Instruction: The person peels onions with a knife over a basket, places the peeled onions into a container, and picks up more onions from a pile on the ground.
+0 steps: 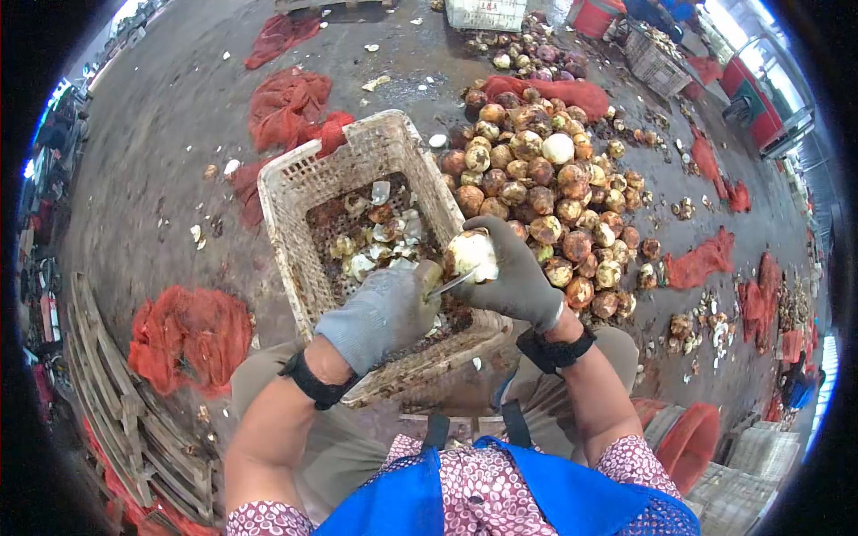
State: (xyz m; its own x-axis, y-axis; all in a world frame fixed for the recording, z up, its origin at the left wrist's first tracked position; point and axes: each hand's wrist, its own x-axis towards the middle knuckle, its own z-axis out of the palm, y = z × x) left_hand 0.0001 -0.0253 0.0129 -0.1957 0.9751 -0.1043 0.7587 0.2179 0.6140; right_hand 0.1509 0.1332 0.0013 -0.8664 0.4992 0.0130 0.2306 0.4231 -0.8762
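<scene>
My left hand (386, 308), in a light grey glove, is closed round the handle of a small knife (451, 284). The blade points right and lies against a partly peeled onion (471, 254), whose white flesh shows. My right hand (518, 272), in a darker grey glove, grips that onion from the right. Both hands are over the near right side of a dirty white plastic crate (284, 241). Inside the crate lie onion skins and trimmings (380, 237). Beyond my right hand spreads a large heap of brown onions (541, 183).
Red mesh sacks (192, 338) lie around the wet floor. Wooden pallets (112, 384) stand at left. A red tub (688, 447) is beside my right side. Farther off are a white crate (485, 13), another crate (657, 61) and a red vehicle (760, 98).
</scene>
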